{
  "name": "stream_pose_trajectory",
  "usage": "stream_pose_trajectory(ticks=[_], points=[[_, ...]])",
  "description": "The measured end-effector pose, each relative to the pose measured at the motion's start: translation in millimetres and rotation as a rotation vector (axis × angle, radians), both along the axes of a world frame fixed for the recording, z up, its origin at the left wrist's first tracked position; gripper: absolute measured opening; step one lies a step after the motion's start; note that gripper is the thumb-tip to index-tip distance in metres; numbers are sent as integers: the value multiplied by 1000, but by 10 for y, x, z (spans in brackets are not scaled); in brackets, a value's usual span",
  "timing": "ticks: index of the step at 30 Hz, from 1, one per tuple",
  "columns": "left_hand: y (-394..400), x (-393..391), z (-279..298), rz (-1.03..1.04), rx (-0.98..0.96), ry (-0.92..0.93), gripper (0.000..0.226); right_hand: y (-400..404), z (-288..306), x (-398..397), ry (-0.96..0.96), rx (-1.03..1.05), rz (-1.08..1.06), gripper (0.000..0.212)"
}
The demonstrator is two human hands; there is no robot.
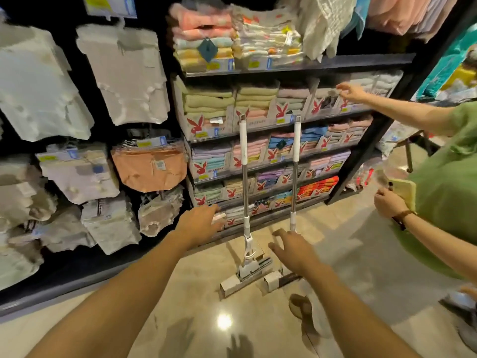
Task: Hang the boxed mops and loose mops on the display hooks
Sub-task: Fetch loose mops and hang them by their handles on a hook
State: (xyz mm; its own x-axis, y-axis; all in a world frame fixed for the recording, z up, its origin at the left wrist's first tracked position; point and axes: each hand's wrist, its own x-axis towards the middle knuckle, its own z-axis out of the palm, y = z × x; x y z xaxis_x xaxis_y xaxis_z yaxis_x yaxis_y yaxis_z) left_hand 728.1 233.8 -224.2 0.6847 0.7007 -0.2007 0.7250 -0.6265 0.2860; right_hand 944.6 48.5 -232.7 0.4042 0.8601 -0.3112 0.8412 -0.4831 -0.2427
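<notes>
Currently two loose mops are seen standing upright against the towel shelf unit (pixel 284 65), handles leaned on the shelf fronts, heads on the floor (pixel 335 244) just in front of the unit's base. Left mop (pixel 244 161) is set beside the right mop (pixel 296 161), handles apart, heads (pixel 245 276) close together at floor level; the right mop's head is partly hidden by the right hand. Left hand (pixel 200 223) is held out with fingers extended toward the unit's lowest shelf, left of the left mop's handle, nothing gripped; contact with the boxed towels there cannot be told. Right hand (pixel 294 250) is spread with relaxed fingers just beside the lower end of the right mop's handle, nothing held, touching not confirmed. Folded towels in rabbit-logo boxes (pixel 197 125) are stacked across the unit's shelves. To the left of the unit, bagged goods (pixel 121 71) are hung on a dark display wall, and an orange item (pixel 149 169) is hung near the unit's left edge. To the right of the unit, a second person in a green top (pixel 449 182) is seen, one hand (pixel 352 91) reaching to the unit's second shelf, the other hand (pixel 389 202) holding a phone in a yellow case (pixel 404 189). No boxed mops can be made out.
</notes>
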Motion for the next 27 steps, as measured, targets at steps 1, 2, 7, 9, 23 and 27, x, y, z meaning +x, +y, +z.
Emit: stream_pose_trajectory(ticks=[1, 2, 7, 9, 23, 27], points=[[119, 90, -11, 12, -4, 0, 56, 142, -5, 104, 0, -3, 8, 49], [234, 182, -21, 28, -8, -7, 56, 288, -3, 204, 2, -4, 17, 48], [789, 647, -75, 131, -61, -75, 51, 1046, -97, 719, 64, 35, 43, 47], [1033, 853, -84, 185, -91, -124, 53, 1370, -194, 951, 114, 58, 51, 48], [2514, 2341, -318, 488, -166, -576, 56, 3621, -812, 1956, 516, 281, 5, 57], [2708, 2557, -434, 534, -164, -688, 56, 3988, -1001, 1964, 657, 325, 34, 43]])
